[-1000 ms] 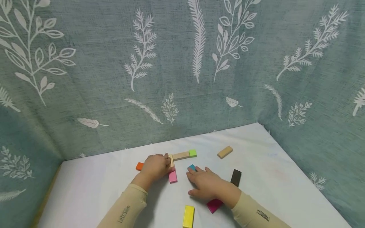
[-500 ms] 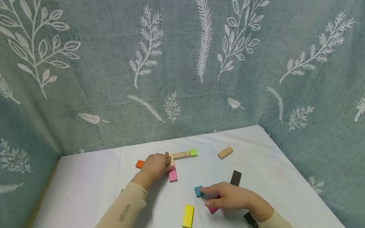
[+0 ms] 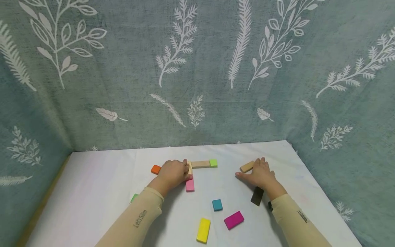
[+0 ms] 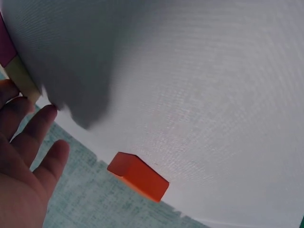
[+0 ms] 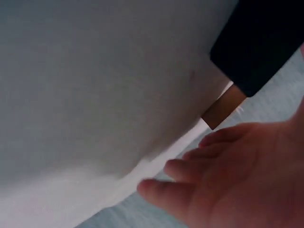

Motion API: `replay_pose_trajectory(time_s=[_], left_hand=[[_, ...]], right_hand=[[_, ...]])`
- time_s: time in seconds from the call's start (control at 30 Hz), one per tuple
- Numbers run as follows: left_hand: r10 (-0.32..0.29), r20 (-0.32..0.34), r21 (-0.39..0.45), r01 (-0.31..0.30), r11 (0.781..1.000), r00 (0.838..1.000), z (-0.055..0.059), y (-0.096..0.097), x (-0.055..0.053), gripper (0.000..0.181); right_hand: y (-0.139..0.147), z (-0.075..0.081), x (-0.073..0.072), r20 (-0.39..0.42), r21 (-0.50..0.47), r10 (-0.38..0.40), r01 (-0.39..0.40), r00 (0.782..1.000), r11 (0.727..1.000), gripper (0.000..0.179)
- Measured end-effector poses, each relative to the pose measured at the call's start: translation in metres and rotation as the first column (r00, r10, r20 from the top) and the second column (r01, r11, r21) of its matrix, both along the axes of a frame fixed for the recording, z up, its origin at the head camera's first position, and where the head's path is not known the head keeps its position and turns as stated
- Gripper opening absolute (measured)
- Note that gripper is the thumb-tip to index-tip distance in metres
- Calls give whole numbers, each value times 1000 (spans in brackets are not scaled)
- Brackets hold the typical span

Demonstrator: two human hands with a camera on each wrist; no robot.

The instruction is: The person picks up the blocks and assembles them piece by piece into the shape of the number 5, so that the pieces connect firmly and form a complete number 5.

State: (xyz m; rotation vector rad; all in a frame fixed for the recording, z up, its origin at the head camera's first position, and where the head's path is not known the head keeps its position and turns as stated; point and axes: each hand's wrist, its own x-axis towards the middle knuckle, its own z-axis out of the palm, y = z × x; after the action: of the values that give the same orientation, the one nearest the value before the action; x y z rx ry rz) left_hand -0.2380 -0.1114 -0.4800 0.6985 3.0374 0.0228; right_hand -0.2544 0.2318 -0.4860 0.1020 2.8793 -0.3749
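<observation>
My left hand (image 3: pixel 174 173) pinches a pale wooden block (image 3: pixel 190 168), thumb near one end and fingers near the other. That block meets a pink block (image 3: pixel 190 185) in front and a tan wooden block (image 3: pixel 200 164) at the side, with a lime green block (image 3: pixel 213 163) beyond. An orange block (image 4: pixel 138 176) lies apart, left of this hand. My right hand (image 3: pixel 261 175) is spread over the right side, its fingers straight, beside a loose wooden block (image 3: pixel 247 166). A black block (image 3: pixel 257 196) lies below that hand; in the right wrist view, the black block (image 5: pixel 261 47) looms close.
Nearer on the white table (image 3: pixel 92 192) lie a blue block (image 3: pixel 217 205), a magenta block (image 3: pixel 234 220) and a yellow block (image 3: pixel 203 230). A green block (image 3: pixel 134 197) peeks out by the left sleeve, another dark one (image 3: pixel 270 206) by the right. Patterned curtain (image 3: pixel 139 85) encloses the table.
My right hand drew the blue block nearer and let go of it, then moved away to the far right by the loose wooden block. My left hand stays on its block.
</observation>
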Motion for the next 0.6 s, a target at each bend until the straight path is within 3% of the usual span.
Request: replay_pose_trajectory(time_s=[0.17, 0.4, 0.6], left_hand=[[9, 5, -8, -9, 1000, 1000, -2, 1, -3, 47], [14, -5, -7, -14, 1000, 1000, -4, 1, -6, 50], [19, 7, -24, -19, 1000, 1000, -4, 2, -6, 56]], right_hand=[[2, -5, -4, -21, 37, -24, 25, 999, 999, 126], [8, -4, -7, -66, 23, -71, 72, 995, 997, 96], [10, -3, -6, -78, -86, -14, 7, 997, 996, 86]])
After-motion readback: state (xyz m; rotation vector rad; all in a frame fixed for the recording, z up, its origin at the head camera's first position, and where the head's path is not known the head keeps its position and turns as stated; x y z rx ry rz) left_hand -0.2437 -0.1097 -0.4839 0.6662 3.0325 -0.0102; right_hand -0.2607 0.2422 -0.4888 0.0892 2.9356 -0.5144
